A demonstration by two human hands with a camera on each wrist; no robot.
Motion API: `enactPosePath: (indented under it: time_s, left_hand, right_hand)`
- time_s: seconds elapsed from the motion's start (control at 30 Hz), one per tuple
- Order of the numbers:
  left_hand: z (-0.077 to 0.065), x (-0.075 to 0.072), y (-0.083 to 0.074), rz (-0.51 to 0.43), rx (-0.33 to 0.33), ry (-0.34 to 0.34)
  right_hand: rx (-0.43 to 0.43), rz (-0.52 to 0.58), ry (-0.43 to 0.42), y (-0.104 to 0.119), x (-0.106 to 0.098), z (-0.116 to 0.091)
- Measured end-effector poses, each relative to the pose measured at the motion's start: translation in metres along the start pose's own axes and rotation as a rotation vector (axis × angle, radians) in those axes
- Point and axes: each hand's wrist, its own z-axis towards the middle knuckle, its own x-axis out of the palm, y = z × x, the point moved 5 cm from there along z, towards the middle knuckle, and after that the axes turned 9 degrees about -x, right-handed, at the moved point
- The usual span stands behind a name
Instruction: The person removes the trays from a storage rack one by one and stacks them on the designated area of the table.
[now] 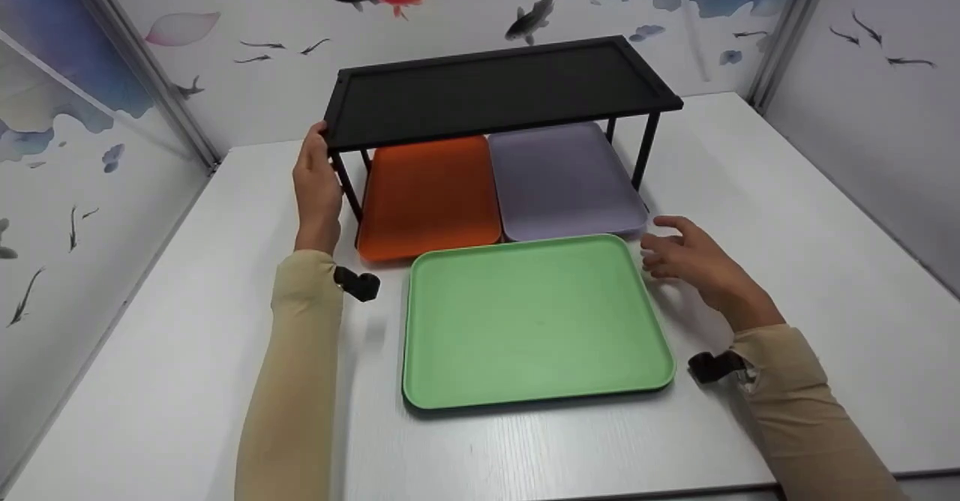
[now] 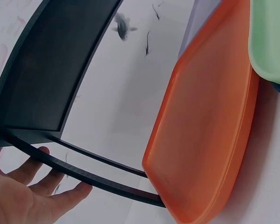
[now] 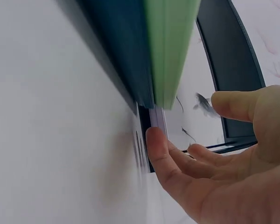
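Note:
My left hand (image 1: 316, 186) is at the left end of a black rack (image 1: 495, 92), its fingers against the outer side of the leg (image 2: 91, 176). Under the rack lie an orange tray (image 1: 435, 201) on the left and a light purple tray (image 1: 566, 182) on the right, side by side. In front of them a light green tray (image 1: 536, 321) lies on top of a dark blue tray (image 3: 119, 51), which is mostly hidden. Beside the green tray's far right corner is my right hand (image 1: 697, 265), its fingers loosely bent and nothing held.
The white table (image 1: 810, 261) carries all of this. White panels printed with fish (image 1: 532, 17) and petals stand at the back and both sides, joined by metal corner posts. Each sleeve has a small black camera (image 1: 358, 283) at its cuff.

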Motion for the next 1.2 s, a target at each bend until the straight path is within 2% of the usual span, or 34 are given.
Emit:
enactPosePath:
  time_s: [0.2,0.4,0.6,0.77,1.07,1.2]
  left_hand:
    - [0.0,0.001,0.001,-0.009,-0.004,0.014]
    - [0.002,0.0,0.001,-0.01,-0.009,-0.004]
    - [0.003,0.0,0.0,0.0,-0.003,-0.004]
    - [0.002,0.0,0.002,-0.001,-0.006,0.008]
    - [0.001,0.0,0.003,0.025,-0.002,0.007]
    - [0.001,0.0,0.001,0.022,-0.003,0.006]
  right_hand:
    - [0.088,0.157,-0.02,-0.005,-0.011,0.015]
    - [0.143,0.349,-0.082,-0.006,-0.012,0.035]
    - [0.178,0.411,-0.112,-0.005,-0.008,0.051]
    - [0.211,0.444,-0.133,-0.008,-0.006,0.057]
    - [0.202,0.558,-0.08,-0.01,-0.002,0.06]
    - [0.197,0.566,-0.064,-0.008,-0.002,0.06]
